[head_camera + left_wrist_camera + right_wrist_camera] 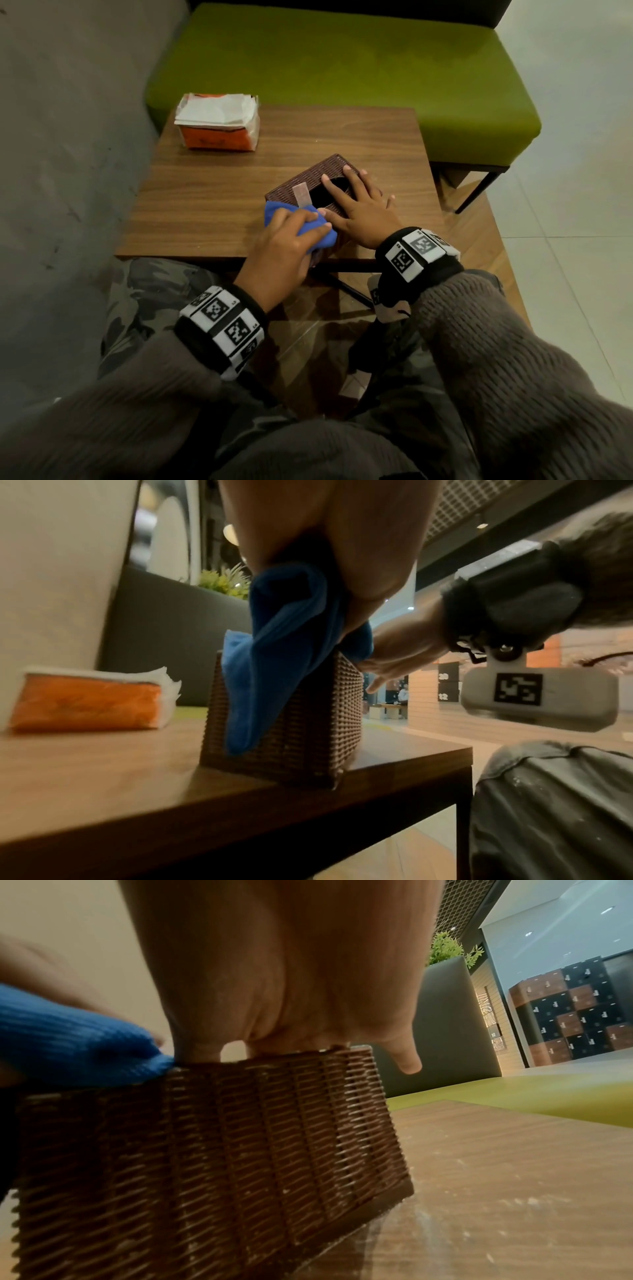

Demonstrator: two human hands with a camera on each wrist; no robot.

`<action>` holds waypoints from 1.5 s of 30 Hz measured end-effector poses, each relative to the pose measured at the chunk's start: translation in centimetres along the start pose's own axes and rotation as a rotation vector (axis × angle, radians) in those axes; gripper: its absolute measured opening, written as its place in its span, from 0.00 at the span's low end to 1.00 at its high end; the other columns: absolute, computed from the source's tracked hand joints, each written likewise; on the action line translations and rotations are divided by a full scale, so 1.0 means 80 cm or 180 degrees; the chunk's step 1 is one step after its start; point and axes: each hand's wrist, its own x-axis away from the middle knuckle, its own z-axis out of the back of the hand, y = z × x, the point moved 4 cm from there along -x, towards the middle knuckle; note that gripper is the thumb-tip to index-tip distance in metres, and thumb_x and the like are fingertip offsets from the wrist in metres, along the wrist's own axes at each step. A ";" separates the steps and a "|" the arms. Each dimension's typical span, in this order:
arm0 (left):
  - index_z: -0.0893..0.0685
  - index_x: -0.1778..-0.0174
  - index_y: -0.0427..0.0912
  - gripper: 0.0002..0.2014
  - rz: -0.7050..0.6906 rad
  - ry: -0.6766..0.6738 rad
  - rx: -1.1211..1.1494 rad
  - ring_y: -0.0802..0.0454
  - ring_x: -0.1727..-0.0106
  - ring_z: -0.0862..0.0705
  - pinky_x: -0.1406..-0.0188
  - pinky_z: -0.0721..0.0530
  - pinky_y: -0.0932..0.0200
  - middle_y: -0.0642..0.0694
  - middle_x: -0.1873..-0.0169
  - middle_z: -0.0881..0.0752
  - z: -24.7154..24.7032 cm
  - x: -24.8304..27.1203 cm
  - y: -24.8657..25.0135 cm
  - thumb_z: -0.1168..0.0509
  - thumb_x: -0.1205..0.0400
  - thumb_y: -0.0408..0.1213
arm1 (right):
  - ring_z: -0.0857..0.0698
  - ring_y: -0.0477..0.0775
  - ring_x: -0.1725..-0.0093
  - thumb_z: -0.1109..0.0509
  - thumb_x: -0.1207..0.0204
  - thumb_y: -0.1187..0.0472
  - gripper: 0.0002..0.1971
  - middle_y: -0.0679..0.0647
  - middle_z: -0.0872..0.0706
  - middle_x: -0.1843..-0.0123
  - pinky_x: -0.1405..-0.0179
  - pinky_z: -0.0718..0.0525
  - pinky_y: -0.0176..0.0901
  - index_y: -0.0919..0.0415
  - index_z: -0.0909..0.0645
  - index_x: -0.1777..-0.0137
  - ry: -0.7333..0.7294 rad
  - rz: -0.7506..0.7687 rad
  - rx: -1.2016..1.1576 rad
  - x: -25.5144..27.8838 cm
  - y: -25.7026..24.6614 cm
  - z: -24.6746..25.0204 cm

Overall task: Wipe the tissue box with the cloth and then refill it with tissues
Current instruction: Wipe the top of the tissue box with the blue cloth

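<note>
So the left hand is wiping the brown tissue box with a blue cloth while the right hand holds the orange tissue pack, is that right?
Not quite. The right hand lies flat on top of the tissue box, steadying it. The orange tissue pack sits untouched at the far left corner of the table, as the head view shows. The left hand does wipe with the blue cloth.

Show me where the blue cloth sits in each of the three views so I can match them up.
Head: blue cloth at centre, gripped by the left hand on the near left end of the woven tissue box.
Left wrist: upper centre, hanging from the hand down the box's side.
Right wrist: left edge, on the box's top corner.
Shared landmark: the brown woven tissue box.
</note>
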 end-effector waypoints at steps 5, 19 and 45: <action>0.14 0.44 0.36 0.18 -0.0181 -0.0024 -0.0443 0.36 0.52 0.18 0.59 0.16 0.47 0.37 0.47 0.15 -0.002 -0.014 0.020 0.32 0.30 0.26 | 0.57 0.54 0.14 0.42 0.18 0.36 0.30 0.44 0.54 0.12 0.21 0.52 0.77 0.30 0.47 0.18 0.0046 0.0018 -0.0018 -0.001 0.000 0.015; 0.12 0.48 0.37 0.18 -0.0189 -0.0130 -0.0506 0.37 0.53 0.18 0.62 0.17 0.49 0.38 0.50 0.14 -0.002 -0.032 0.027 0.27 0.34 0.24 | 0.41 0.59 0.20 0.38 0.18 0.43 0.25 0.47 0.39 0.17 0.27 0.35 0.62 0.32 0.35 0.21 0.0242 0.0124 -0.0066 -0.003 0.005 0.029; 0.18 0.39 0.51 0.16 0.0881 -0.0710 0.1459 0.58 0.42 0.23 0.43 0.34 0.76 0.45 0.40 0.25 0.007 -0.021 -0.059 0.33 0.22 0.33 | 0.59 0.49 0.13 0.26 0.27 0.42 0.50 0.46 0.55 0.12 0.20 0.60 0.74 0.50 0.54 0.14 0.0200 0.0060 -0.0356 0.040 0.003 -0.002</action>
